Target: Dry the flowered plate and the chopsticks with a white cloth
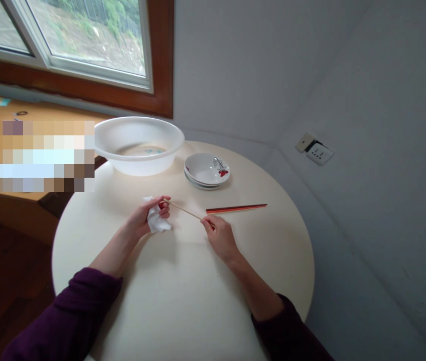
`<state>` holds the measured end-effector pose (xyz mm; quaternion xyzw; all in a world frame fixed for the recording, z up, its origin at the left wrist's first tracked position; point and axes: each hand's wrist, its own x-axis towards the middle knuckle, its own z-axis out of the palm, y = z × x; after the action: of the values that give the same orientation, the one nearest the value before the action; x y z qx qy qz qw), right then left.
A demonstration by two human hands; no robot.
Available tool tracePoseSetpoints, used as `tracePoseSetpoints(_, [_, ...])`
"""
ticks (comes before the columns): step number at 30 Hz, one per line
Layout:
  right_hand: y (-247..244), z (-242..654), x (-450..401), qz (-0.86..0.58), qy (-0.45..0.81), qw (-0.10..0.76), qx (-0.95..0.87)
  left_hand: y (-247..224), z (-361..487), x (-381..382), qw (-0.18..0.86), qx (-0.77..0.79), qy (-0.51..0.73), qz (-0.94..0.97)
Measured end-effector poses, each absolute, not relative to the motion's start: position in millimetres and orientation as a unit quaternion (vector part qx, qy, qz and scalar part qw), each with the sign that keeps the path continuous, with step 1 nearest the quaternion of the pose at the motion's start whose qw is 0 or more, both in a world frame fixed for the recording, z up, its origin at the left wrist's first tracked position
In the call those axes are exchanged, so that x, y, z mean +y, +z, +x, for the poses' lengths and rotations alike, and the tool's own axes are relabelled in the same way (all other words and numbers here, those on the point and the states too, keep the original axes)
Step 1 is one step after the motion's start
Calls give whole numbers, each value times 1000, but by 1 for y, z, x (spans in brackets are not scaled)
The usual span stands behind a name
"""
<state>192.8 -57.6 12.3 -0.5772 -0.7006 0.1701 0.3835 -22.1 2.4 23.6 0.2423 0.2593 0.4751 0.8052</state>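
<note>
Between my hands a light wooden chopstick (183, 208) slants over the table. My right hand (218, 235) is closed around its near end. At the other end, my left hand (156, 210) pinches the stick and has a crumpled white tissue (159, 223) against its palm and fingers. Just beyond my right hand, dark red and orange chopsticks (237, 208) lie side by side on the table. A small stack of white dishes (203, 169) with a red flower pattern sits farther back.
A translucent white basin (141, 168) with some liquid in it stands at the round table's (182, 301) back left. A wooden desk (43, 111) adjoins on the left under the window. A wall socket (320, 152) is on the right wall.
</note>
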Motion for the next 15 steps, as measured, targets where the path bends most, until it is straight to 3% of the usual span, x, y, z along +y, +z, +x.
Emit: tracePoseSetpoints(15, [12,193,-57,-574,179,398,-693,30,-20,0,799,275,479,237])
